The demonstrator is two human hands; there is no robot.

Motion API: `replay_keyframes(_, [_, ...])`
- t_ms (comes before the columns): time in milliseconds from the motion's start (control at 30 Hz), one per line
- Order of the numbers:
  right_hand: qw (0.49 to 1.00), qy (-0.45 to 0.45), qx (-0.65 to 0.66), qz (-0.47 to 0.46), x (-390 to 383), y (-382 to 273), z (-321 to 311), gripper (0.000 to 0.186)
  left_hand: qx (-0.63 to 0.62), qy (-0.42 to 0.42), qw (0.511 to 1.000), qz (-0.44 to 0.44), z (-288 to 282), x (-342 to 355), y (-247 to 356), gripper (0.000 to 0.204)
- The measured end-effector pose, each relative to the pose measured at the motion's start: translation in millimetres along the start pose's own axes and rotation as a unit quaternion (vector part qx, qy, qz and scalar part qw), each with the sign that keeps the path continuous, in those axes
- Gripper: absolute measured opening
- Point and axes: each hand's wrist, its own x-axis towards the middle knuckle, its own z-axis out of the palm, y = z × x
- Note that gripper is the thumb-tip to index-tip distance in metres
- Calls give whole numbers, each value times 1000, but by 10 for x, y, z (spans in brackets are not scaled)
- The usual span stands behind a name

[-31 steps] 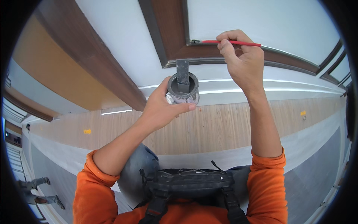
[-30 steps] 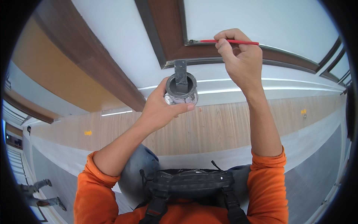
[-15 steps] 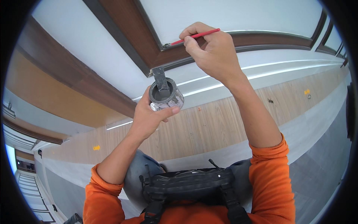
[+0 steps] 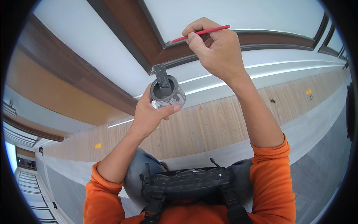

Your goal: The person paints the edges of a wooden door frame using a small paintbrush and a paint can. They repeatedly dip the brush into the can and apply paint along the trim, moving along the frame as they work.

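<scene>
My left hand [image 4: 149,112] is closed around a small paint can [image 4: 175,98], smeared with grey and held upright with its top uncovered. Grey paint shows inside, and a flat grey-coated strip [image 4: 161,74] stands up out of the can against its far side. In my right hand [image 4: 220,52] a thin red-handled paintbrush [image 4: 209,31] is pinched between thumb and fingers. Its tip meets the inner corner of the grey edging where the brown moulding [image 4: 154,50] frames a white panel [image 4: 238,15].
A white baseboard [image 4: 268,69] runs along the wall beyond a wood-look floor strip [image 4: 209,127]. Yellow markers [image 4: 97,146] and small dark debris [image 4: 272,100] lie on that floor. A black waist bag [image 4: 186,183] rests across my lap. Brown trim [image 4: 71,71] stands to the left.
My right hand and the brush have shifted slightly right and up, the brush tip staying near the panel corner. The can in my left hand has barely moved.
</scene>
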Motion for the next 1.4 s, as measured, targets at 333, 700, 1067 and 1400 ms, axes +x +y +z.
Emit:
replay_keyframes(333, [999, 14, -11, -45, -56, 90, 117, 9, -17, -2, 1000, 1, -44, -34, 79, 70])
replay_keyframes(700, [993, 21, -59, -100, -102, 139, 111, 9, 19, -9, 999, 33, -141, -24, -36, 80])
replay_keyframes(1067, [987, 66, -99, -108, -79, 186, -89, 8, 14, -17, 999, 41, -162, -42, 9, 79])
replay_keyframes(1400, [992, 62, -85, -63, -53, 203, -15, 8, 32, -20, 998, 48, -158, -5, -32, 85])
